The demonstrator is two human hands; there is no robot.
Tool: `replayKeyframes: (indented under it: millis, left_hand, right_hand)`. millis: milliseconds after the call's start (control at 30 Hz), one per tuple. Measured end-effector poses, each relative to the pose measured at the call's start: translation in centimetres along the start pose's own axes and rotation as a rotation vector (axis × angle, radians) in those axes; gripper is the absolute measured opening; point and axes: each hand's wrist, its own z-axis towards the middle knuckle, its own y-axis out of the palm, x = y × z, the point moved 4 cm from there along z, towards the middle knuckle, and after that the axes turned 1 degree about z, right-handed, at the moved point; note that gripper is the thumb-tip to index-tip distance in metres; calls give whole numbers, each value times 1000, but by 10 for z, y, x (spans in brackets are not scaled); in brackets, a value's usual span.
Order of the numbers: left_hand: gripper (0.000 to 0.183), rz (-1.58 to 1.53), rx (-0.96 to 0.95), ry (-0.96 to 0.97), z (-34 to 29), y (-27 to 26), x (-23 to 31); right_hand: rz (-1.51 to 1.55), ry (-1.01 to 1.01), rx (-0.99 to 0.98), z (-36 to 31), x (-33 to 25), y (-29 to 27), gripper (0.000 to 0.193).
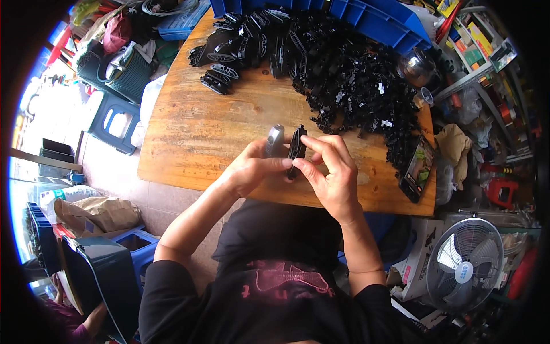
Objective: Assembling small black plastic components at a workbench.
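Note:
Over the near edge of the wooden table [189, 135], a slim black plastic part [297, 146] stands upright between my two hands. My left hand [250, 169] is closed, its thumb pressed on the part's lower left side. A grey, shiny elongated piece [275, 140] rises by the left fingers; how it is held is hidden. My right hand [332, 166] pinches the black part, thumb at its lower end and index finger near its top. Beyond my hands lies a big heap of small black plastic parts [349, 74], with longer black oval parts [224, 71] at its left.
A phone [417, 169] lies at the table's right edge beside the heap. Blue crates [372, 23] stand at the back. On the right are a fan [465, 269] and loaded shelves [481, 69]. A blue stool [114, 123] is at left; another person's sleeve [71, 324] shows lower left.

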Motion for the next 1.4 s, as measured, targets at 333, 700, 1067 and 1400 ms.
replayKeyframes:
  millis: [333, 700, 1067, 1400]
  left_hand:
    - [37, -60, -23, -31, -5, 5, -11]
    - [32, 336, -3, -39, -5, 4, -3]
    - [34, 4, 110, 329, -5, 7, 4]
    - [39, 381, 243, 393, -10, 21, 4]
  right_hand:
    - [14, 40, -59, -7, -5, -4, 18]
    - [303, 281, 104, -27, 7, -4, 12]
    - [749, 414, 194, -31, 11, -12, 11]
    - [332, 246, 170, -20, -1, 4, 10]
